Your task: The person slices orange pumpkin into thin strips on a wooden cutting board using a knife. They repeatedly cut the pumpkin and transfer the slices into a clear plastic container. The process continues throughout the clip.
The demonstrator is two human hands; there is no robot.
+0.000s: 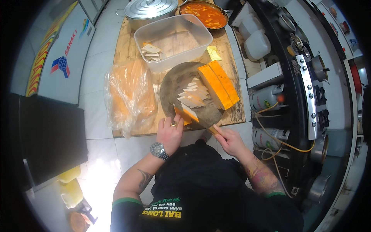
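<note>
My right hand [229, 140] is closed around the wooden handle of a knife [204, 123]. Its blade slants across the near side of a round, dark chopping board [171, 84]. My left hand [170, 132], with a ring and a wristwatch, has its fingertips on an orange-skinned piece of food [187, 119] beside the blade. That piece is partly hidden by the fingers and the knife. Past the blade lies a fanned pile of thin pale slices [193, 94] with orange edges. Large orange-skinned blocks [218, 84] rest side by side on the board's right part.
A translucent plastic tub [185, 55] holds some slices [151, 52]. Left of the board lies a clear bag [130, 95] of orange food. A lidded metal pot [151, 10] and a pan of red stew [204, 14] stand at the wooden table's [118, 49] far end. Gas cylinders [265, 97] sit right.
</note>
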